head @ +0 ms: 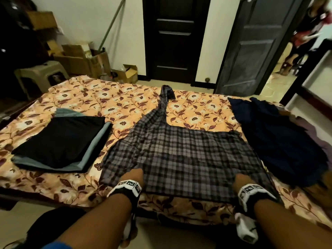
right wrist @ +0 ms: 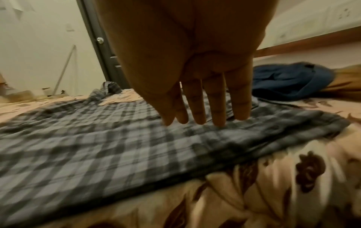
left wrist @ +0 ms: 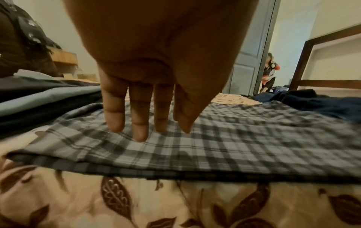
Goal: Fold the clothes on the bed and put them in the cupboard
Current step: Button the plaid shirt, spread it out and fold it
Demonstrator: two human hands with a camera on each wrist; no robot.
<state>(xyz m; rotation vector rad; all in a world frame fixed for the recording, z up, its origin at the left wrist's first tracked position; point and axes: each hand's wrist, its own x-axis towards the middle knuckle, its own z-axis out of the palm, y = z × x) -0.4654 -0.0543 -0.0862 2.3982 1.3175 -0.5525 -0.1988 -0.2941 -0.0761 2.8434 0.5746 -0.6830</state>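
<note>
- Hands first: left hand (head: 133,177) and right hand (head: 241,181), low in the head view, lie flat with straight fingers (left wrist: 115,111) on the near hem of the plaid shirt (head: 179,151), gripping nothing.
- Shirt lies centre frame on the bed (head: 59,187), one sleeve (head: 164,103) trailing toward the top.
- Smoothing the creases outward before folding, and bringing that sleeve in, would likely give a squarer fold.
- Folded dark stack (head: 59,141) sits at left, just beside the shirt.
- Unfolded navy garment (head: 280,137) at right touches the shirt's edge and may get caught in the fold.
- Cupboard cannot be identified.
</note>
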